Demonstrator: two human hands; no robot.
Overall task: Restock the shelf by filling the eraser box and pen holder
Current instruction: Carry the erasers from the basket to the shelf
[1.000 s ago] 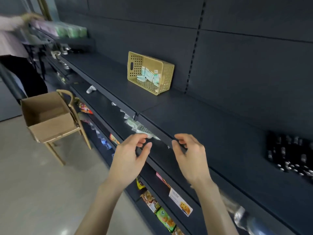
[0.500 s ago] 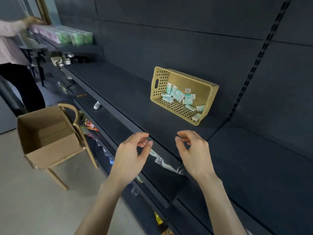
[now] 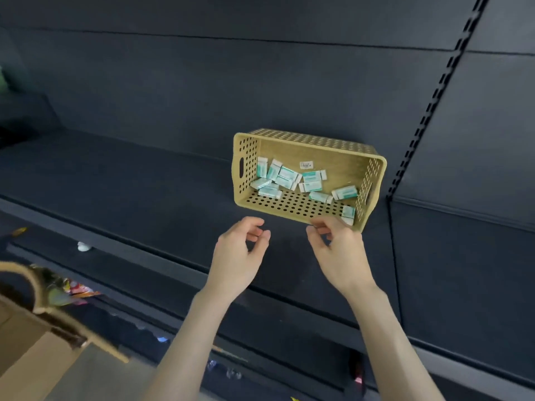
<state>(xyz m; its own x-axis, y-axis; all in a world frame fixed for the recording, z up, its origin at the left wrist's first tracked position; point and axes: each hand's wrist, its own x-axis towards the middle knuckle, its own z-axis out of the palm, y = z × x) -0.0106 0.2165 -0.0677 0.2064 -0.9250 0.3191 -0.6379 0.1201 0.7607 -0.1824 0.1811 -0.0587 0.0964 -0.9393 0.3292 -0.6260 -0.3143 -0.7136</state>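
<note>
Eraser box (image 3: pixel 341 166) = tan perforated plastic basket, sitting on the dark shelf (image 3: pixel 144 180) close to the back panel, just left of the slotted upright. The open top faces the camera; I cannot tell whether it is flat or slightly tipped. Inside is a loose scatter of erasers (image 3: pixel 289 176), white blocks in teal-and-white sleeves, mostly at the left and middle, with one or two in the near right corner. Much of the floor is bare, so the box is far from full. No pen holder is in view.

Left hand (image 3: pixel 236 256) is in front of the box and apart from it, fingers loosely curled with thumb close to forefinger, and nothing is in it. Right hand (image 3: pixel 338 250) is at the near right corner, fingers (image 3: pixel 317 225) also loosely curled and holding nothing visible. They are right at the rim, and contact is unclear.

Handling, as a judgement: the basket looks light and stiff with thin walls, and should slide easily on the smooth shelf. Best holds are the slot handles in the two end walls, one hand each, or a pinch on the near rim to drag it forward. Keep it level, since loose erasers will slide to the low side. The erasers look small, light, not fragile and a bit grippy; pinch one across its narrow sides or scoop several.

Cardboard box (image 3: pixel 34 363) sits low left on a blurred wooden chair (image 3: pixel 17 273).
</note>
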